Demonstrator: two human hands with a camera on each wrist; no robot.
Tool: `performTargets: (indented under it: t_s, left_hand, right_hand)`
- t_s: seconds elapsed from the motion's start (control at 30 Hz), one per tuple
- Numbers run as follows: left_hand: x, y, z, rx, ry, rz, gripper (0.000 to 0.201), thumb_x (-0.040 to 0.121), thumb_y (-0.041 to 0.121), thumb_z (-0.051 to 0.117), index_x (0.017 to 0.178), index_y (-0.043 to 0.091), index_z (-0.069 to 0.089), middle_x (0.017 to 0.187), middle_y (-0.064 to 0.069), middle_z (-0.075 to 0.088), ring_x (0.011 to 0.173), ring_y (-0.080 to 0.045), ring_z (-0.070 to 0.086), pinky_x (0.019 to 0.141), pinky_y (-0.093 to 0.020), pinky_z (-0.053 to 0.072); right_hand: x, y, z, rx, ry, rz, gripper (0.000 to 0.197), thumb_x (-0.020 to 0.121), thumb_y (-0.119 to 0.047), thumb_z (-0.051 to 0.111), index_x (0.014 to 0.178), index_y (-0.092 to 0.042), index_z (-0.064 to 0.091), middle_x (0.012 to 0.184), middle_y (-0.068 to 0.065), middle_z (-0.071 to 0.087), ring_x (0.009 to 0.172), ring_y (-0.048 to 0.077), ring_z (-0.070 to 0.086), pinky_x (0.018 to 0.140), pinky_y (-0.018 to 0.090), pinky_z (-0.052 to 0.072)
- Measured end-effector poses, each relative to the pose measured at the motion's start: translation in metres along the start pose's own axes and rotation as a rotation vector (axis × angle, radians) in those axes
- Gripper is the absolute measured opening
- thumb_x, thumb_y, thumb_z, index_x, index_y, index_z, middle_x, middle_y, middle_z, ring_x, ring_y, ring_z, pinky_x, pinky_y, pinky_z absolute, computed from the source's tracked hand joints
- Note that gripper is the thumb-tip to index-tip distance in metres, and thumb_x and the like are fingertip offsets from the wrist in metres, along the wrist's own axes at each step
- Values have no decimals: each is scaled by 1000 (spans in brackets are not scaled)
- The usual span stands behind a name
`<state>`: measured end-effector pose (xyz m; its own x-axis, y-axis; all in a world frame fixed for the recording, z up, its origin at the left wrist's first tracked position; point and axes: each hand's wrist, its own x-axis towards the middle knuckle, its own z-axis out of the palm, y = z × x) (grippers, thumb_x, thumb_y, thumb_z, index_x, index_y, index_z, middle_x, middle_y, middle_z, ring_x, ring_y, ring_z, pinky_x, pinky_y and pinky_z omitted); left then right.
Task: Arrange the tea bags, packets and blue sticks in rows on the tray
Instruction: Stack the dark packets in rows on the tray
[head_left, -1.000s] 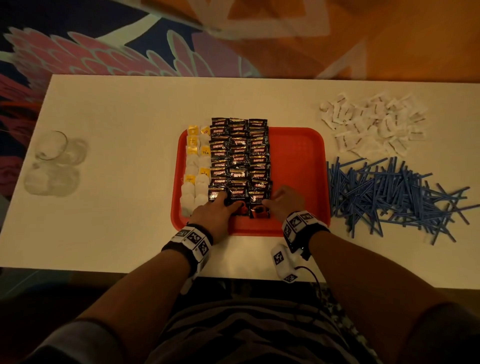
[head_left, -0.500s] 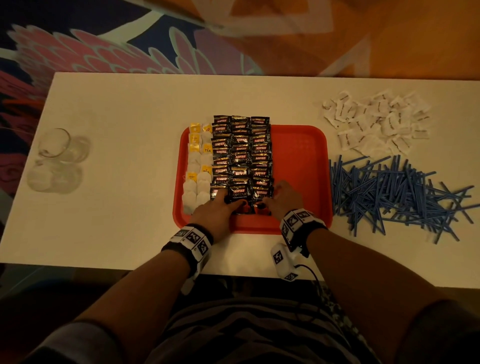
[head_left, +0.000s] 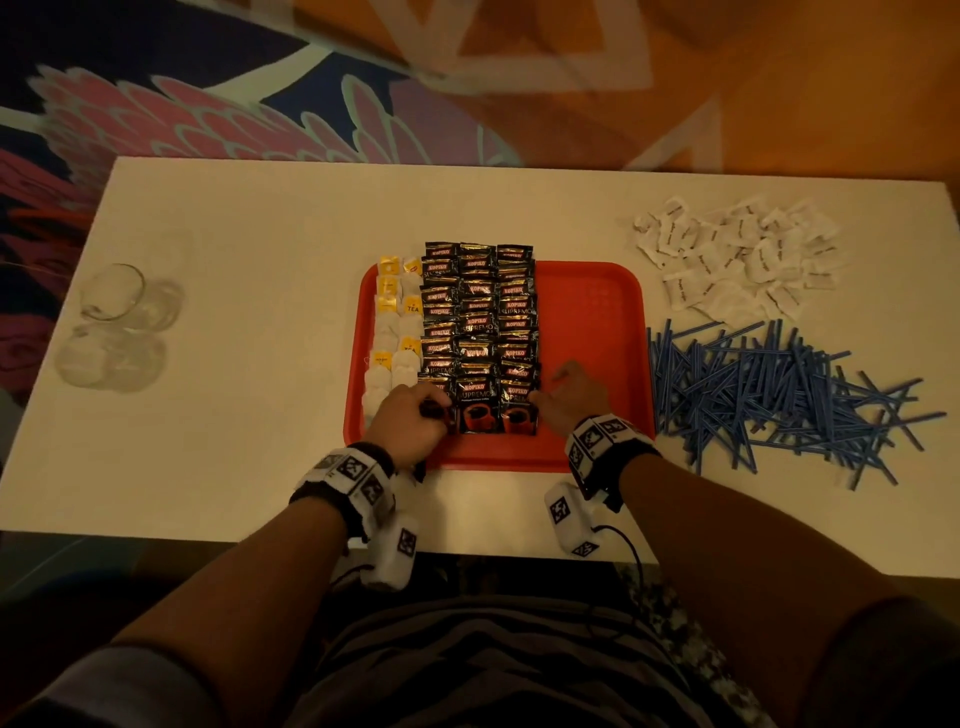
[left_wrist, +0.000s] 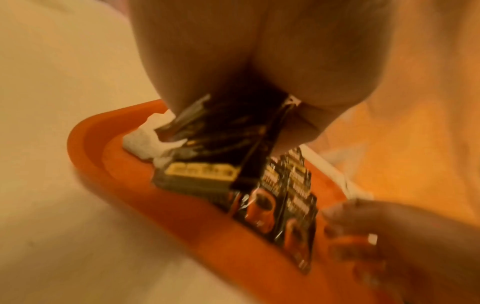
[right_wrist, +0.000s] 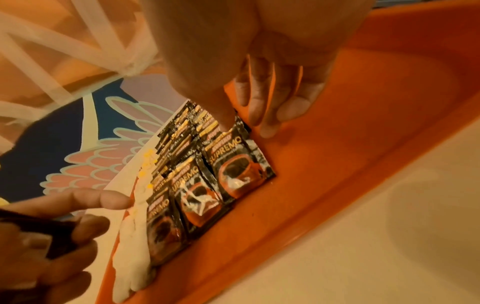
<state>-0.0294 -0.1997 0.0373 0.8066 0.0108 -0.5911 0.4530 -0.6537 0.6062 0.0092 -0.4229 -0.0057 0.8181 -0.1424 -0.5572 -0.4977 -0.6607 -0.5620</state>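
Three coffee packet rows (head_left: 478, 332) between my hands; left hand (head_left: 410, 423) pinches near-left packet (left_wrist: 207, 164); right hand (head_left: 569, 400), fingers extended, touches right row.

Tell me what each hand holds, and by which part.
The left hand pinches a dark coffee packet by one end. The right hand holds nothing; its straight fingers touch the packet rows' right edge.

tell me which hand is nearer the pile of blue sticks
Right. The right hand rests on the red plastic tray, on the side of the loose pile of blue sticks; the left hand is across the coffee packets, farther away.
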Motion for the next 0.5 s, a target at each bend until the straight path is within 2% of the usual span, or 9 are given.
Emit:
performTargets:
  t_s: [0.03, 0.1, 0.17, 0.2, 0.3, 0.43, 0.5]
  left_hand:
    - [0, 4, -4, -166, 1, -47, 33, 87, -5, 51, 110, 15, 63, 98, -2, 53, 79, -17, 52, 60, -19, 38]
    - [-1, 14, -11, -559, -6, -121, 45, 82, -21, 39, 103, 11, 63, 94, -6, 56, 79, -19, 54, 63, -26, 47]
    - [-2, 25, -18, -875, -39, -128, 54, 77, -32, 32, 103, 6, 62, 95, -11, 63, 85, -22, 63, 73, -30, 56]
    - [-2, 27, -22, -955, -62, -117, 56, 79, -33, 34, 108, 5, 62, 100, -13, 67, 90, -24, 68, 78, -32, 59]
    - [-2, 33, -30, -928, -149, -40, 53, 88, -24, 44, 123, 12, 62, 112, -14, 73, 102, -28, 72, 84, -43, 59]
    - [-3, 40, -36, -675, -129, 27, 43, 91, -6, 61, 120, 26, 66, 114, -9, 71, 94, -27, 72, 75, -40, 59]
    - [-2, 43, -36, -576, -66, 49, 34, 92, 2, 65, 116, 27, 66, 114, -9, 70, 94, -26, 71, 78, -42, 60]
  right_hand:
    - [-1, -4, -4, -1, -16, -16, 33, 85, -32, 71, 109, -18, 54, 103, 2, 63, 87, 16, 60, 67, 27, 48]
    - [-6, -15, -9, 24, -85, -48, 27, 86, -34, 70, 104, -20, 56, 102, -1, 64, 92, 16, 62, 77, 31, 52]
    - [-14, -28, -13, 62, -180, -101, 23, 86, -37, 68, 99, -21, 58, 97, -2, 68, 88, 16, 67, 79, 37, 56]
    - [-20, -34, -14, 97, -229, -130, 22, 87, -38, 67, 98, -21, 60, 94, -2, 69, 84, 15, 68, 77, 37, 58]
    - [-38, -54, -18, 236, -329, -182, 24, 88, -36, 69, 98, -15, 65, 92, 1, 71, 79, 13, 69, 70, 30, 58]
    - [-48, -72, -24, 270, -337, -218, 23, 84, -24, 75, 102, -11, 70, 89, -6, 70, 68, 4, 67, 52, 13, 49]
    - [-50, -75, -28, 283, -343, -195, 25, 82, -20, 76, 105, -12, 70, 91, -3, 71, 63, 3, 65, 51, 13, 48]
